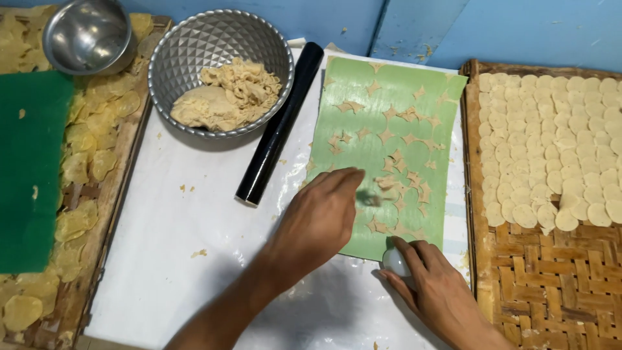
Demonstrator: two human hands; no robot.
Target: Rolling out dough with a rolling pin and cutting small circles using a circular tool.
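Green mat (pixel 389 123) is lying on the white plastic-covered worktop (pixel 194 259), long axis running near-to-far from the person, tilted slightly so the far end is leaning right. Near edge is sitting just ahead of the hands. It is carrying star-shaped dough scraps (pixel 408 139) left between round cut-outs, densest toward the near right corner.

Left hand (pixel 321 217) is coming in from lower left, forearm running diagonally up-right, palm down, fingers extended and held together, tips pressing on the mat's near-left part next to the scraps. Tips are blurred; not gripping anything that I can see, flat contact only.

Right hand (pixel 434 285) is sitting at the mat's near edge, wrist entering from bottom right, fingers curling around a small round whitish cutter (pixel 395 261). Grip is closed on it; cutter is touching or just off the mat edge, cannot tell which.

Black rolling pin (pixel 280 123) is lying left of the mat, axis roughly parallel to it, top end leaning right, near end close to the left hand's fingers. Faceted metal bowl (pixel 220 71) with dough lump and trimmings is sitting further left; a smaller plain metal bowl (pixel 87 32) at top left.

Woven bamboo tray (pixel 551 272) on the right is holding overlapping rows of round dough discs (pixel 551 149) across its far half. Left tray (pixel 97 214) is holding yellower discs, partly under a dark green sheet (pixel 29 168).
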